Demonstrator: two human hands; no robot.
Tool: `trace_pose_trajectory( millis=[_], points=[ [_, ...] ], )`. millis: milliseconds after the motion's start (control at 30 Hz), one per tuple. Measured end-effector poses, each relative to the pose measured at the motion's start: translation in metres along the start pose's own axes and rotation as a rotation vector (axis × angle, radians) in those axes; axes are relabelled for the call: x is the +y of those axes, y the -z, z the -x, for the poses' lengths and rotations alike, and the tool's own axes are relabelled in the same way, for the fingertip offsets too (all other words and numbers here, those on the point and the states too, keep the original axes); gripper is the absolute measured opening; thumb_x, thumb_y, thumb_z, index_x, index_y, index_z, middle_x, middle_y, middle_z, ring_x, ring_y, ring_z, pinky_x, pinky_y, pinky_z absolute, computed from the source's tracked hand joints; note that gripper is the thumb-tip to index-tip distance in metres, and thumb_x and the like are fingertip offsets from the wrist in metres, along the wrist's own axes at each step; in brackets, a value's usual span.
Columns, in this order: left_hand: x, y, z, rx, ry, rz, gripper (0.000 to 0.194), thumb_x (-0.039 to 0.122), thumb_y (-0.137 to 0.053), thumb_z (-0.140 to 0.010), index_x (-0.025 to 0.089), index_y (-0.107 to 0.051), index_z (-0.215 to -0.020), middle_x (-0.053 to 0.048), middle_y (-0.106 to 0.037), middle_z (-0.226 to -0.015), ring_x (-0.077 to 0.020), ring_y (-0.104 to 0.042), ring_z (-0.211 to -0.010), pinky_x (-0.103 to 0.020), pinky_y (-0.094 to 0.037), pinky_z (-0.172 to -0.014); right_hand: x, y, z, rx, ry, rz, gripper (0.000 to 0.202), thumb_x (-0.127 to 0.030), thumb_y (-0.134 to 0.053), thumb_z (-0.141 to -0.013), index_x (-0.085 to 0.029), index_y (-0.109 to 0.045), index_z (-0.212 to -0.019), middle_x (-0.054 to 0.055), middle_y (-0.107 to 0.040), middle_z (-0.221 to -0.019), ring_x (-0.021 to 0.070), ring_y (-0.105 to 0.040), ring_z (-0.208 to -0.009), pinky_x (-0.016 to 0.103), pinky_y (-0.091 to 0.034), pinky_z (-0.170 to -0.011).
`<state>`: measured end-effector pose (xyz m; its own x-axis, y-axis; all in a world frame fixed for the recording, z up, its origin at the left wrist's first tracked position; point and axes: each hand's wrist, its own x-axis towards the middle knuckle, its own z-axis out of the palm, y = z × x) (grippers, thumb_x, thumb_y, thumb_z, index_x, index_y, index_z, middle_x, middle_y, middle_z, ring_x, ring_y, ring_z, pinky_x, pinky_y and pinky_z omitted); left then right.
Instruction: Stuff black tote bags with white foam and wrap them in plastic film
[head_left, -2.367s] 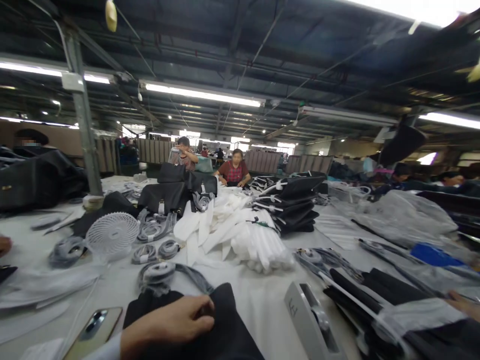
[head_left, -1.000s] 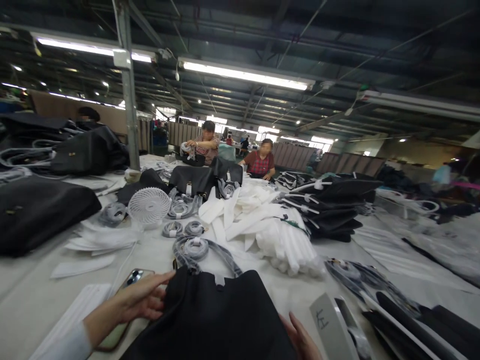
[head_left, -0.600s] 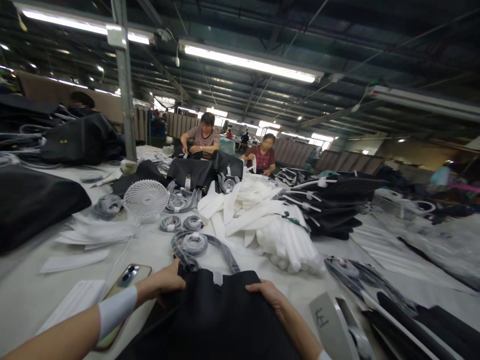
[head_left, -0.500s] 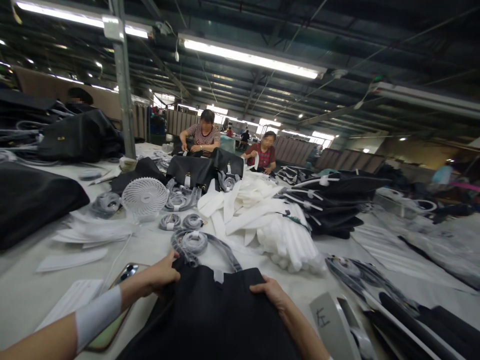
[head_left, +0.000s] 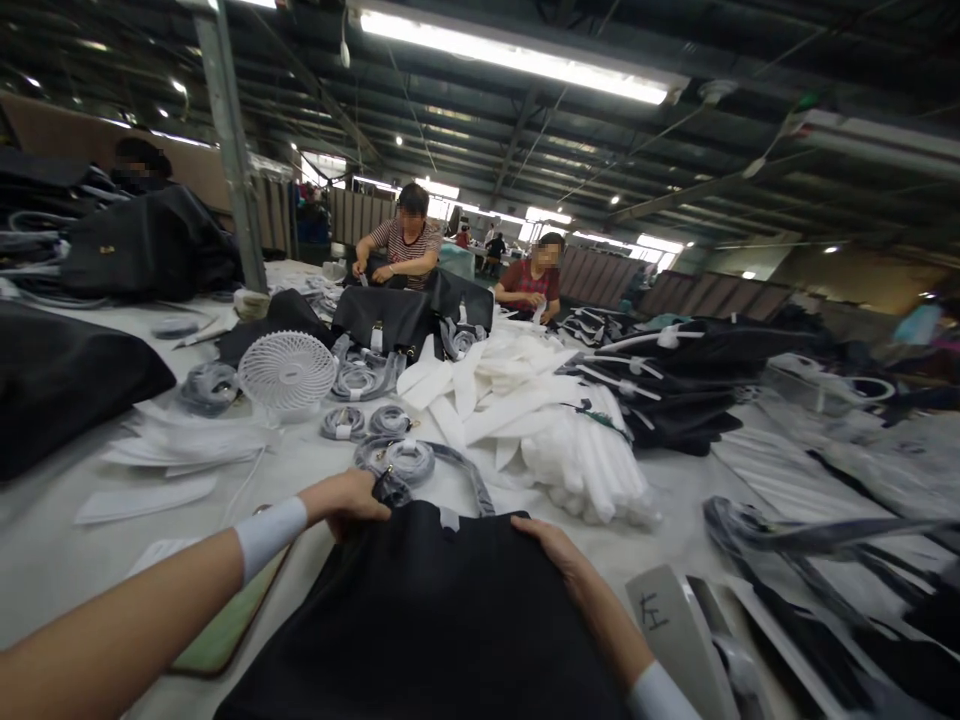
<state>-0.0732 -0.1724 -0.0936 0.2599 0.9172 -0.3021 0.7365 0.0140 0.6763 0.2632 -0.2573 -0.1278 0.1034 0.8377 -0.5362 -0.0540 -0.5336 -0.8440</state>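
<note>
**Both hands on a black bag whose near end runs out of sight**

From here I see the black bag (head_left: 450, 620) lying between the hands, on the tabletop (head_left: 45, 560). The hands are well apart: the left hand (head_left: 349, 500) is clamped on one upper corner, the right hand (head_left: 551, 550) on the other. Most of the fingers are tucked behind the edge, so I can't make out how they curl. A white tab (head_left: 448, 519) sits at the top edge between them. Just beyond the left hand, a wrapped strap (head_left: 466, 464) arches down behind the bag, its end hidden there.

Under the left forearm is a pale green phone (head_left: 217, 635), its upper end mostly covered. Right of the right hand stands a grey holder (head_left: 675, 620), cut off below; what fills its slot is blurred. Ahead of the left hand is a white fan (head_left: 287, 372), and ahead of both hands a white pile (head_left: 517, 390) of soft pieces, too jumbled to tell apart. Farther off, two co-workers (head_left: 409, 245) bend over things too small to read.
</note>
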Motion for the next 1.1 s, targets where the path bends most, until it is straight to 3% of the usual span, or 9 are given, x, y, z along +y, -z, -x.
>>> trace_pose_trajectory(
  millis=[133, 300, 433, 567, 667, 733, 800, 933, 1100],
  points=[
    [0.012, -0.011, -0.003, -0.014, 0.024, 0.091, 0.033, 0.017, -0.076, -0.044, 0.019, -0.061, -0.074, -0.006, -0.068, -0.072, -0.0285, -0.067, -0.076, -0.031, -0.051, -0.064, -0.016, -0.003, -0.013, 0.042, 0.0, 0.052, 0.026, -0.033, -0.079, -0.062, -0.015, -0.068, -0.078, 0.006, -0.07, -0.067, 0.0204, -0.066, -0.061, 0.031, -0.054, -0.062],
    [-0.014, -0.019, 0.009, 0.056, 0.113, 0.313, 0.044, 0.021, -0.068, -0.067, 0.018, -0.055, -0.109, -0.006, -0.07, -0.088, -0.0216, -0.067, -0.079, -0.026, -0.05, -0.063, -0.001, 0.002, -0.025, 0.183, 0.075, 0.063, 0.043, -0.03, -0.08, -0.062, -0.02, -0.067, -0.102, -0.002, -0.068, -0.063, 0.0147, -0.062, -0.057, 0.024, -0.048, -0.055],
    [-0.034, -0.027, 0.022, 0.088, 0.267, 0.408, 0.05, 0.027, -0.066, -0.076, 0.012, -0.047, -0.12, -0.003, -0.067, -0.078, -0.0194, -0.065, -0.069, -0.025, -0.049, -0.058, 0.016, -0.001, -0.031, 0.258, 0.063, 0.046, 0.033, -0.028, -0.079, -0.062, -0.019, -0.069, -0.091, -0.002, -0.067, -0.06, 0.0154, -0.063, -0.059, 0.024, -0.05, -0.058],
    [-0.024, -0.022, 0.028, 0.014, 0.321, 0.462, 0.072, 0.03, -0.07, -0.073, 0.01, -0.037, -0.133, -0.005, -0.067, -0.08, -0.021, -0.064, -0.063, -0.027, -0.049, -0.053, 0.009, -0.01, -0.028, 0.251, 0.023, 0.026, 0.014, -0.027, -0.073, -0.068, -0.02, -0.068, -0.08, 0.0, -0.068, -0.061, 0.0181, -0.065, -0.062, 0.027, -0.053, -0.061],
    [-0.008, -0.005, 0.043, -0.083, 0.313, 0.494, 0.094, 0.028, -0.076, -0.065, 0.014, -0.026, -0.143, -0.008, -0.069, -0.089, -0.022, -0.066, -0.065, -0.028, -0.05, -0.054, -0.008, -0.009, 0.002, 0.167, -0.011, 0.003, 0.017, -0.028, -0.069, -0.074, -0.019, -0.068, -0.087, 0.005, -0.073, -0.073, 0.0203, -0.068, -0.068, 0.029, -0.056, -0.064],
    [0.001, 0.008, 0.062, -0.21, 0.271, 0.486, 0.103, 0.028, -0.078, -0.062, 0.019, -0.02, -0.148, -0.009, -0.07, -0.095, -0.0233, -0.068, -0.07, -0.029, -0.052, -0.059, -0.018, -0.006, 0.039, 0.105, -0.03, -0.027, 0.04, -0.031, -0.071, -0.074, -0.018, -0.063, -0.112, 0.008, -0.074, -0.09, 0.0216, -0.07, -0.078, 0.031, -0.057, -0.071],
    [0.004, 0.019, 0.085, -0.304, 0.16, 0.374, 0.107, 0.029, -0.077, -0.062, 0.022, -0.017, -0.15, -0.008, -0.07, -0.099, -0.0247, -0.069, -0.078, -0.031, -0.053, -0.067, -0.023, -0.002, 0.086, 0.044, -0.057, -0.028, 0.071, -0.036, -0.074, -0.074, -0.022, -0.043, -0.137, 0.01, -0.072, -0.107, 0.023, -0.07, -0.091, 0.033, -0.057, -0.08],
    [-0.003, 0.021, 0.123, -0.235, -0.114, 0.003, 0.086, 0.026, -0.064, -0.069, 0.026, -0.03, -0.148, -0.003, -0.069, -0.092, -0.0234, -0.065, -0.085, -0.03, -0.048, -0.078, -0.013, 0.002, 0.165, -0.023, 0.017, 0.167, 0.097, -0.049, -0.076, -0.072, -0.032, -0.02, -0.15, 0.015, -0.057, -0.135, 0.0288, -0.063, -0.113, 0.039, -0.054, -0.09],
    [-0.016, -0.001, 0.126, -0.284, -0.054, 0.114, 0.054, 0.022, -0.053, -0.067, 0.021, -0.063, -0.12, 0.002, -0.055, -0.064, -0.0144, -0.05, -0.057, -0.023, -0.038, -0.054, 0.019, -0.003, 0.178, 0.04, 0.23, 0.268, 0.082, -0.054, -0.073, -0.069, -0.023, -0.045, -0.139, 0.015, -0.048, -0.144, 0.0332, -0.054, -0.124, 0.039, -0.052, -0.094]
  ],
)
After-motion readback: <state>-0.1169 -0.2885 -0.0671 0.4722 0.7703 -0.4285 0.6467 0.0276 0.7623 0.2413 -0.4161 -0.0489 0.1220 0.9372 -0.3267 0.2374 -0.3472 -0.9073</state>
